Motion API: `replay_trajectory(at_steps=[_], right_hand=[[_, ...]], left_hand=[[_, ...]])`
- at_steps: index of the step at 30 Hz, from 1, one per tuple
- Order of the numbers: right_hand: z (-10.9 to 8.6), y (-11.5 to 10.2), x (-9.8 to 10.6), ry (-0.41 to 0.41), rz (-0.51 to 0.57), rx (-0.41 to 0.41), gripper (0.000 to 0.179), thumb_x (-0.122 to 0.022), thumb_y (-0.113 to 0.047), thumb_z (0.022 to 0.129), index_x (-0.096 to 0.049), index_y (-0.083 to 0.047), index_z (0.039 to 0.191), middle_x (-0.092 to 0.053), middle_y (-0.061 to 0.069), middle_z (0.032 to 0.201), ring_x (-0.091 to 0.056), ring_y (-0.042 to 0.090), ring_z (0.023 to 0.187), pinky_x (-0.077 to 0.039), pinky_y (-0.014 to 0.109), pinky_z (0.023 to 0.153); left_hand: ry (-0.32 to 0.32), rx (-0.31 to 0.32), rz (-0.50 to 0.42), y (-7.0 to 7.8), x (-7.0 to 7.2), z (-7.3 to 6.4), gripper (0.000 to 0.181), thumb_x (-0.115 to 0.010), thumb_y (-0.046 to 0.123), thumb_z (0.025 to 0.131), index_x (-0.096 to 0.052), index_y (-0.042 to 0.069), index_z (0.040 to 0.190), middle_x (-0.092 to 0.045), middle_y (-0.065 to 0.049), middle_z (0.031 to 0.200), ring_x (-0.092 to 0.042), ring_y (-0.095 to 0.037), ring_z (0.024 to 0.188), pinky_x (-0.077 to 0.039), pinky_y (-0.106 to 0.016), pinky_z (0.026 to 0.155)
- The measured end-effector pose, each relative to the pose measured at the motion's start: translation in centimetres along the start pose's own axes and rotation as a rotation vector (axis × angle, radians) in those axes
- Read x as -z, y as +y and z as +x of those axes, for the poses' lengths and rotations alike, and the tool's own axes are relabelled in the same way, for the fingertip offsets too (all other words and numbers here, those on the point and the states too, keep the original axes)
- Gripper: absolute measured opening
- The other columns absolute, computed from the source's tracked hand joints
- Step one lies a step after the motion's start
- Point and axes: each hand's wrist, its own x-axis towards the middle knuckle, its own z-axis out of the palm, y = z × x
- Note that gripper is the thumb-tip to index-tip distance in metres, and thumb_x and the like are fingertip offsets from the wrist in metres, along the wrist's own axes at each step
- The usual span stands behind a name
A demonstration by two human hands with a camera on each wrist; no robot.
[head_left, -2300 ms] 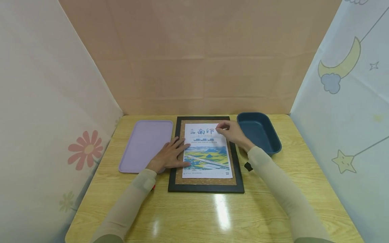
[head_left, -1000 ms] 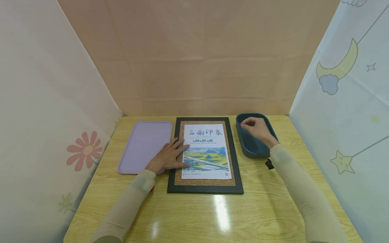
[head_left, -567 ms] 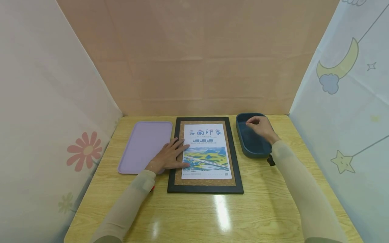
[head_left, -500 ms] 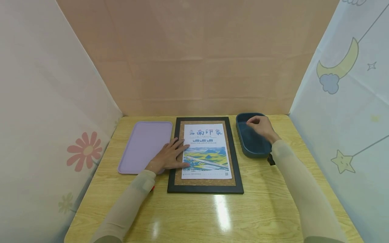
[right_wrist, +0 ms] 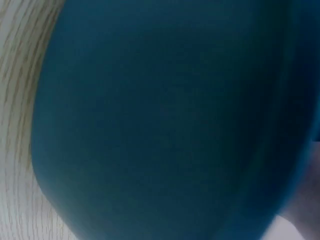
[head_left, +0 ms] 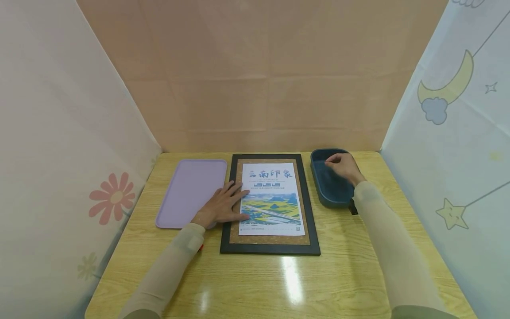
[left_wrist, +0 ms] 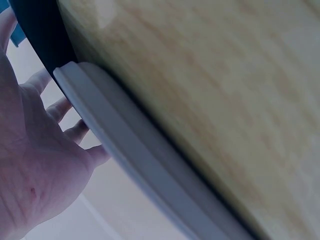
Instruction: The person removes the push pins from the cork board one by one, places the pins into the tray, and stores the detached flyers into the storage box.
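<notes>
My left hand [head_left: 224, 204] lies with its fingers spread across the left side of a black-framed cork board [head_left: 268, 248], fingertips on a printed poster [head_left: 271, 204] with a landscape picture. From below, the left wrist view shows its palm [left_wrist: 35, 165] beside a tray edge. Over the dark blue bin [head_left: 332, 188], my right hand [head_left: 345, 168] keeps thumb and forefinger together, with a tiny red thing [head_left: 327, 163] at the tips. What kind of thing that is I cannot tell. In the right wrist view the bin's wall [right_wrist: 150, 125] hides most of the hand.
A lilac tray [head_left: 189, 190] stands left of the board, partly under my left wrist. Something small and red [head_left: 201, 248] peeks out by the left sleeve. A black object [head_left: 353, 207] lies by the right sleeve, near the bin. Cloth walls enclose the wooden table [head_left: 263, 283].
My right hand has gone from the poster's upper right corner to over the bin, then slightly further right, fingertips still together. My left hand has stayed on the board.
</notes>
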Motion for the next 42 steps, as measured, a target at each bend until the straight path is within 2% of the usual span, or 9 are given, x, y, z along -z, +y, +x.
replay_trajectory(at_steps=[9,23,42], right_hand=[[-0.1,0.6,-0.1,-0.031,-0.031,-0.041,0.032,-0.061,-0.02,0.116,-0.075,0.004,0.131,-0.068,0.031,0.141,-0.065,0.049,0.13,-0.056,0.063,0.113],[-0.4,0.7,0.2,-0.11,-0.02,-0.072,0.04,-0.056,-0.019,0.118,-0.068,0.006,0.146,-0.057,0.034,0.156,-0.057,0.054,0.144,-0.05,0.069,0.122],[-1.3,0.5,0.6,-0.141,-0.036,-0.026,0.062,-0.067,-0.027,0.115,-0.049,0.007,0.163,-0.051,0.037,0.165,-0.05,0.058,0.152,-0.045,0.071,0.126]], left_hand=[[0.003,-0.001,-0.013,0.3,0.2,-0.1,0.1,-0.068,0.079,0.1,-0.033,0.03,0.18,-0.015,-0.01,0.192,-0.007,-0.044,0.179,-0.023,-0.076,0.138],[0.012,-0.016,-0.017,0.3,0.2,-0.2,0.099,-0.071,0.074,0.1,-0.036,0.027,0.179,-0.018,-0.013,0.191,-0.011,-0.048,0.178,-0.026,-0.078,0.135],[0.021,-0.01,-0.011,0.4,0.4,-0.3,0.099,-0.07,0.075,0.1,-0.036,0.026,0.179,-0.02,-0.014,0.191,-0.013,-0.048,0.178,-0.027,-0.078,0.135]])
